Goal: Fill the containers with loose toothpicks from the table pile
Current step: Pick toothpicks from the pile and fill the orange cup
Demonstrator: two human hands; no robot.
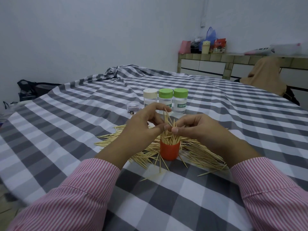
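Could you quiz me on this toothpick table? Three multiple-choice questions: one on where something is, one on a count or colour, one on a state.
1. Where does the orange cup stand?
A. in the toothpick pile
B. behind the jars
C. on the far counter

2. How many jars in the row have green lids?
A. one
B. two
C. three

3. What are the two hands doing?
A. lying flat on the cloth
B. pinching toothpicks above the cup
C. unscrewing a lid

Answers:
1. A, since loose toothpicks lie all round the cup.
2. B, since two green lids stand beside one cream lid.
3. B, since the left hand and right hand hold a bundle over it.
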